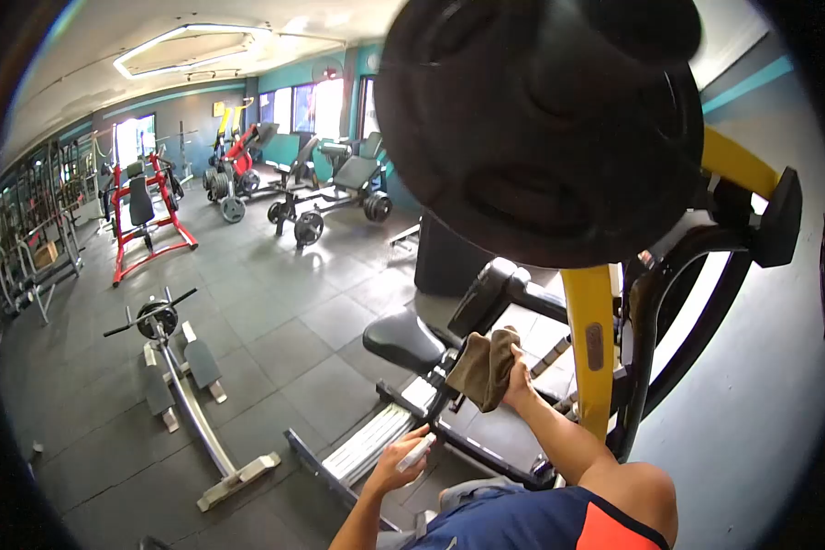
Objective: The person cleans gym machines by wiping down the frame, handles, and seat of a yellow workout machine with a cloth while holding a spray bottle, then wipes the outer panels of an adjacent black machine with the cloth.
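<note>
Wiping in progress: right hand (520, 383) fingers clamp a crumpled olive-brown cloth (484, 367) against the black machine frame (513, 289); left hand (396, 469) fingers grip a small white spray bottle (416, 452), likely next aimed there.

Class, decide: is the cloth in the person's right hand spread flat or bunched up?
Bunched: the cloth hangs in folds, gripped by the right hand.

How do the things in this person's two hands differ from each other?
The right hand grips a brown cloth, soft and crumpled, pressed against the black frame of the yellow machine. The left hand holds a small white bottle, rigid and slim, away from the machine. The cloth is larger and dark; the bottle is pale and mostly hidden by fingers. Both are held low, near the black seat.
</note>
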Motion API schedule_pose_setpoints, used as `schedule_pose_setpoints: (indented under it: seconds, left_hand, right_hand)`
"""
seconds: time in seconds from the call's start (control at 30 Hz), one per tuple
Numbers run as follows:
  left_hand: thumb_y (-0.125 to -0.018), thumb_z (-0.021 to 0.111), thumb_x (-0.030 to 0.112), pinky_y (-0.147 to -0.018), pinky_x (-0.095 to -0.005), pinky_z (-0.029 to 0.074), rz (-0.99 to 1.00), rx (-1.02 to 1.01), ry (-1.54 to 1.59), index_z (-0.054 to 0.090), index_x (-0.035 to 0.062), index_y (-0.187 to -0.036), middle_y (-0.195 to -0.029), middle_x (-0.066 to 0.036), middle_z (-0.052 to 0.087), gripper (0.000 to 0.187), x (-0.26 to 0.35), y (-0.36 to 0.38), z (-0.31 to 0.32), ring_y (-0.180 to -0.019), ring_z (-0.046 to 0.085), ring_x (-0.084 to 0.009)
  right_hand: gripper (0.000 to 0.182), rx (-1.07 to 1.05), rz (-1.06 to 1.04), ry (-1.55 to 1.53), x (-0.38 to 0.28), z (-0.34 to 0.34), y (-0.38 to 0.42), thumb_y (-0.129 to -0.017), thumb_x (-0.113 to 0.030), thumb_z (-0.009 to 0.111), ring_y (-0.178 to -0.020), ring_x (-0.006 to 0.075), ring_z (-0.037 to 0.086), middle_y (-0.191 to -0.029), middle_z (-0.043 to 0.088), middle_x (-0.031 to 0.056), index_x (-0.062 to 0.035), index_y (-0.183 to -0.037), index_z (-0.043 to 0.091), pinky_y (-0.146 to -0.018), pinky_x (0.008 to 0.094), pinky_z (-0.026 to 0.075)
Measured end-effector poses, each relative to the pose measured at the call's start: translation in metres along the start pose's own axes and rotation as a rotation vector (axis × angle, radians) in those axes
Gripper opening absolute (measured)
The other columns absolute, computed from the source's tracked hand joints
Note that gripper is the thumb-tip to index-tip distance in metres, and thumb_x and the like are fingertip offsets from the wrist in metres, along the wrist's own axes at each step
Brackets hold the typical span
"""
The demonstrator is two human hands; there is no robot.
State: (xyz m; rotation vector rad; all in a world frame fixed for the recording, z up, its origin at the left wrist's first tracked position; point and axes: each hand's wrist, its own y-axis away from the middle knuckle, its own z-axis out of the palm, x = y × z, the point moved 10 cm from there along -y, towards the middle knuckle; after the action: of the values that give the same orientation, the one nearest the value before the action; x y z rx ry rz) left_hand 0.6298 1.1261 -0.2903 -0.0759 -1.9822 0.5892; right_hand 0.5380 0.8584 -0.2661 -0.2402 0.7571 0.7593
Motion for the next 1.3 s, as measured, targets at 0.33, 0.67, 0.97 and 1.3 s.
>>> schedule_pose_setpoints:
  seconds: [0.33,0.67,0.97,1.3]
  left_hand:
    - [-0.074,0.066,0.013,-0.089,-0.0382,0.055,0.022,0.226,0.029,0.071,0.0075,-0.105,-0.111,-0.015,0.07,0.032,-0.138,0.069,-0.047,-0.112,0.064,-0.0303]
    - [-0.075,0.067,0.013,-0.091,-0.0399,0.052,-0.307,0.144,0.211,0.068,0.0021,-0.109,-0.119,-0.019,0.065,0.035,-0.244,0.069,-0.024,-0.105,0.065,-0.0355]
    - [-0.078,0.063,0.003,-0.088,-0.0357,0.052,-0.559,0.207,0.251,0.066,-0.0005,-0.109,-0.109,-0.018,0.068,0.032,-0.34,0.044,0.013,-0.099,0.068,-0.0317]
    - [-0.087,0.055,-0.004,-0.073,-0.0293,0.057,-0.65,0.515,0.256,0.06,-0.009,-0.106,-0.12,-0.02,0.062,0.02,-0.347,-0.02,-0.044,-0.091,0.068,-0.0211]
  right_hand:
    - [0.04,0.274,-0.283,0.063,-0.017,-0.038,-0.039,-0.087,-0.037,0.048,-0.099,0.0308,0.065,-0.109,0.069,0.0118,-0.0106,-0.11,0.067,-0.096,0.0491,0.048]
    - [0.037,0.475,-0.44,0.316,0.014,-0.131,-0.046,-0.096,-0.04,0.048,-0.095,0.0243,0.064,-0.104,0.068,0.0067,-0.0099,-0.111,0.063,-0.09,0.0403,0.05]
    - [0.046,0.61,-0.685,0.22,0.007,-0.183,-0.182,-0.099,-0.045,0.048,-0.112,0.0233,0.058,-0.125,0.06,0.0068,-0.0104,-0.129,0.054,-0.101,0.0382,0.044]
    - [0.069,0.62,-0.918,0.656,-0.021,-0.22,-0.218,-0.098,-0.063,0.036,-0.13,0.0293,0.046,-0.146,0.045,0.0093,-0.0129,-0.147,0.038,-0.113,0.0428,0.035]
